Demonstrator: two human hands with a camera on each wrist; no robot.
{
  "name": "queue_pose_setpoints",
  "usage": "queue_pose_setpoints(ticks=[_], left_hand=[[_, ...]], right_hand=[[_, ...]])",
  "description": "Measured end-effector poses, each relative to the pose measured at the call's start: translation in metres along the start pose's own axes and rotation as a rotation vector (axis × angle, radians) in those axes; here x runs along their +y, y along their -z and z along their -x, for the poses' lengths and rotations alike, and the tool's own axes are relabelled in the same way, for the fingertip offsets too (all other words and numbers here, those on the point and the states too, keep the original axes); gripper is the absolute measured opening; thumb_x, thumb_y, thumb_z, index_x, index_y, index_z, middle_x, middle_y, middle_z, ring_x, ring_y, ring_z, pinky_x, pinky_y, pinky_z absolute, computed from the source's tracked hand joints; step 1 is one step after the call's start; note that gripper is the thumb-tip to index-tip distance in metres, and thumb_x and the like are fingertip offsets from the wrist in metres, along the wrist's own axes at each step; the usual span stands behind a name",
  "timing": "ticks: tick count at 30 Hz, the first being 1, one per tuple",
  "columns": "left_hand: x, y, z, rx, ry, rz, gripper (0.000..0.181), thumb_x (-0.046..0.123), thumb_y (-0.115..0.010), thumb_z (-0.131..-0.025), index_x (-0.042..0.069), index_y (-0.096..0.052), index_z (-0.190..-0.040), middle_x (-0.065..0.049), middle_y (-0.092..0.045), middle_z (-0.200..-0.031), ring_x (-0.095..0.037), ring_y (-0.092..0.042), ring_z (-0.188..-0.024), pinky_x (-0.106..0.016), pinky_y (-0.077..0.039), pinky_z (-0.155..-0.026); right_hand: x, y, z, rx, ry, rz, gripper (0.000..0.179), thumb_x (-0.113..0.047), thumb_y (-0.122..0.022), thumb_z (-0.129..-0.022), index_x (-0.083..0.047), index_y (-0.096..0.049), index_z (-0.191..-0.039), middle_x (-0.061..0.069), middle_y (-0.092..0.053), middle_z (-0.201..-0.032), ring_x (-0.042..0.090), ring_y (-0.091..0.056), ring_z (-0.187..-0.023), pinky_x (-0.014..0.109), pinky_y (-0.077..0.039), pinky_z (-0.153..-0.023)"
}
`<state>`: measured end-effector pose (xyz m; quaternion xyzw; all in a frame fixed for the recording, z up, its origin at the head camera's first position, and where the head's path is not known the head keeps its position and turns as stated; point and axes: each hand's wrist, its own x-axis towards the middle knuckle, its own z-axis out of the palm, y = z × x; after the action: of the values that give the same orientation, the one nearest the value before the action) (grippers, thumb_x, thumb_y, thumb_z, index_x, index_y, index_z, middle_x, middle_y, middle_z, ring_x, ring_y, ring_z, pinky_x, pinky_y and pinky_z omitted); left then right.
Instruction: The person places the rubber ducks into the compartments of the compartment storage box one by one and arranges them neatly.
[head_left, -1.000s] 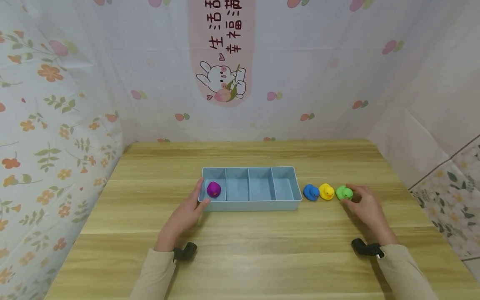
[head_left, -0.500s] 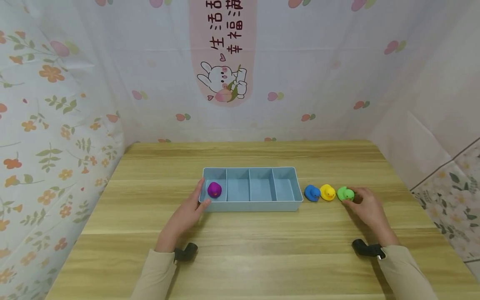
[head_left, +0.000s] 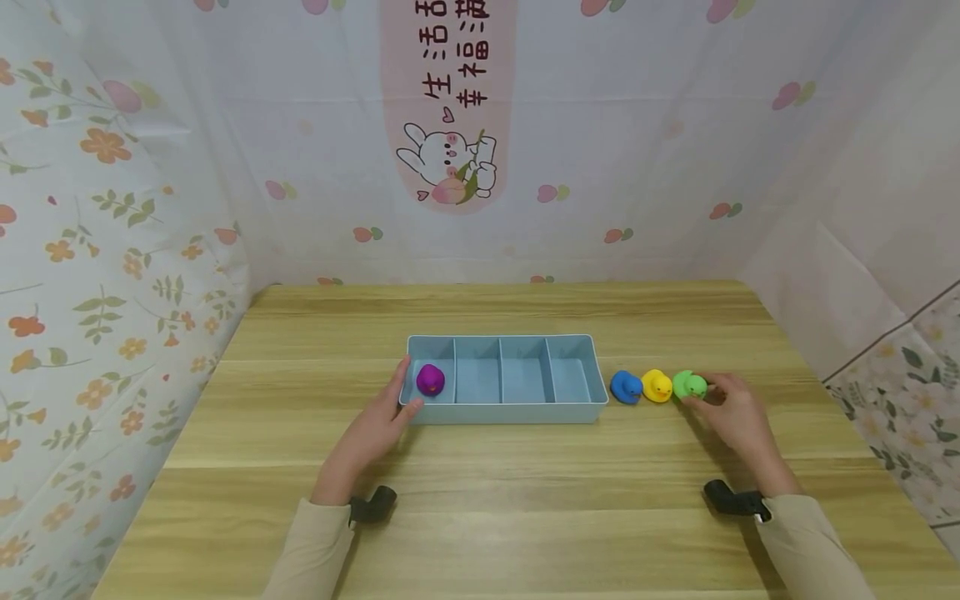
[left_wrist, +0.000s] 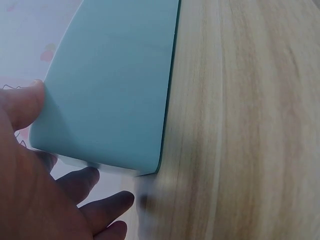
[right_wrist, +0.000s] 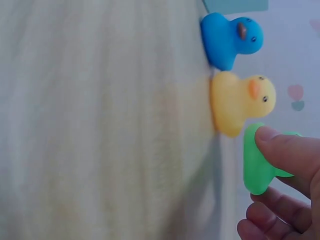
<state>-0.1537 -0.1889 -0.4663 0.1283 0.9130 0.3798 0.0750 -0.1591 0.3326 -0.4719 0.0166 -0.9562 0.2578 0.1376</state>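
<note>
My left hand (head_left: 375, 427) holds the left end of a light blue tray (head_left: 510, 413) with several compartments in a row. In the left wrist view its thumb (left_wrist: 26, 102) lies at the tray's rim and the fingers reach along the short end. A purple rubber duck (head_left: 431, 380) sits in the leftmost compartment. On the right, my right hand (head_left: 738, 419) pinches a green rubber duck (right_wrist: 256, 162) between thumb and fingers; in the right wrist view its base shows off the tabletop. Left of it stand a yellow rubber duck (head_left: 657, 387) and a blue rubber duck (head_left: 626, 387).
The wooden table (head_left: 510, 500) carries the tray at its middle, with the blue duck close to the tray's right end. A patterned cloth (head_left: 637, 150) hangs behind the table, and a flowered cloth (head_left: 120, 333) hangs along the left side.
The green duck in my right hand has shifted slightly left, closer to the yellow duck, and a little up off the table. My left hand stays on the tray.
</note>
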Motion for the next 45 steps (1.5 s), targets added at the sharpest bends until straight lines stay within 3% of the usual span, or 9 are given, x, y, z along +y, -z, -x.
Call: queue_pose_setpoints(ticks=[6, 16, 32, 45], left_hand=[[0.000, 0.000, 0.000, -0.002, 0.001, -0.005, 0.072, 0.038, -0.044, -0.101, 0.016, -0.001, -0.155, -0.017, -0.018, -0.158, -0.041, -0.028, -0.140, -0.055, -0.026, -0.113], [0.000, 0.000, -0.001, -0.004, 0.001, 0.001, 0.073, 0.038, -0.045, -0.101, 0.017, -0.001, -0.155, -0.017, -0.019, -0.157, -0.040, -0.030, -0.139, -0.055, -0.027, -0.112], [-0.001, 0.000, -0.001, -0.010, 0.008, -0.002, 0.073, 0.038, -0.044, -0.101, 0.017, 0.000, -0.155, -0.018, -0.017, -0.158, -0.041, -0.027, -0.140, -0.055, -0.026, -0.113], [0.000, 0.000, -0.001, -0.009, 0.005, 0.010, 0.072, 0.036, -0.044, -0.101, 0.016, 0.000, -0.155, -0.017, -0.016, -0.158, -0.040, -0.026, -0.141, -0.055, -0.024, -0.114]], right_hand=[[-0.011, 0.007, -0.002, 0.004, 0.003, -0.012, 0.044, -0.016, -0.076, -0.081, 0.007, -0.062, -0.116, 0.023, -0.059, -0.102, 0.029, -0.056, -0.081, 0.022, -0.041, -0.061], [-0.025, 0.015, -0.002, 0.027, 0.024, -0.021, 0.044, -0.016, -0.077, -0.080, 0.006, -0.063, -0.115, 0.023, -0.061, -0.104, 0.036, -0.060, -0.084, 0.017, -0.041, -0.064], [-0.043, 0.013, -0.008, 0.000, 0.026, -0.028, 0.043, -0.013, -0.078, -0.079, 0.003, -0.063, -0.117, 0.021, -0.060, -0.103, 0.041, -0.062, -0.087, 0.052, -0.052, -0.074], [-0.060, 0.009, -0.016, -0.030, 0.111, -0.062, 0.041, -0.011, -0.076, -0.080, 0.001, -0.064, -0.117, 0.019, -0.061, -0.105, 0.041, -0.061, -0.092, 0.055, -0.052, -0.077]])
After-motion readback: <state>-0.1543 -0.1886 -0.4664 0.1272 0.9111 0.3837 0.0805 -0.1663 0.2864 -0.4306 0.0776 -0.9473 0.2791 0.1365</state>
